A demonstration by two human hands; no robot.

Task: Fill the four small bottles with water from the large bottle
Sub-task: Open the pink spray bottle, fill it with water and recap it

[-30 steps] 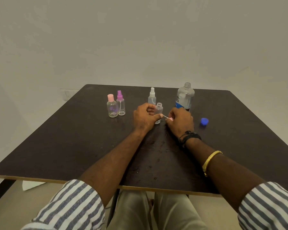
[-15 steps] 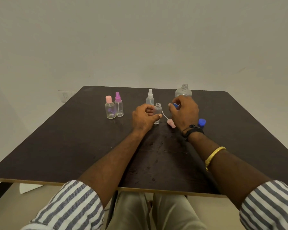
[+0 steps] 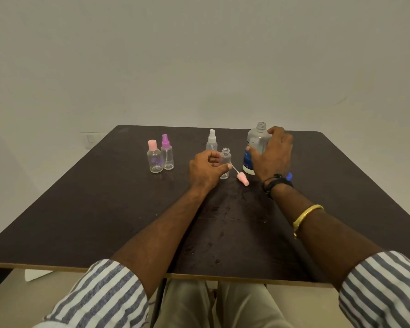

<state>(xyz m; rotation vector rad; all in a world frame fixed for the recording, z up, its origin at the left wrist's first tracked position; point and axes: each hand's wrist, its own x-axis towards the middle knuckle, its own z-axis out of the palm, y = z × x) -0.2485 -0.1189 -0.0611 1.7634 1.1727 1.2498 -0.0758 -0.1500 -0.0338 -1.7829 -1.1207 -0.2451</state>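
My left hand (image 3: pixel 206 170) grips a small clear bottle (image 3: pixel 225 162) that stands upright and uncapped on the dark table (image 3: pixel 104 209). Its pink spray cap (image 3: pixel 242 179) with a thin tube lies on the table just to its right. Wrapped around the large clear bottle (image 3: pixel 256 144), which stands uncapped with a blue label, is my right hand (image 3: pixel 273 156). Behind the small bottle is a white-capped spray bottle (image 3: pixel 211 142). Further left stand a pink-capped bottle (image 3: pixel 154 158) and a purple-capped spray bottle (image 3: pixel 167 153).
A blue cap (image 3: pixel 289 176) lies on the table, partly hidden behind my right wrist. The table's front edge is close to my lap. A pale wall rises behind the table's far edge.
My right hand put the pink spray cap down on the table, then moved back and right to the large bottle and closed around it. My left hand stayed on the small bottle.
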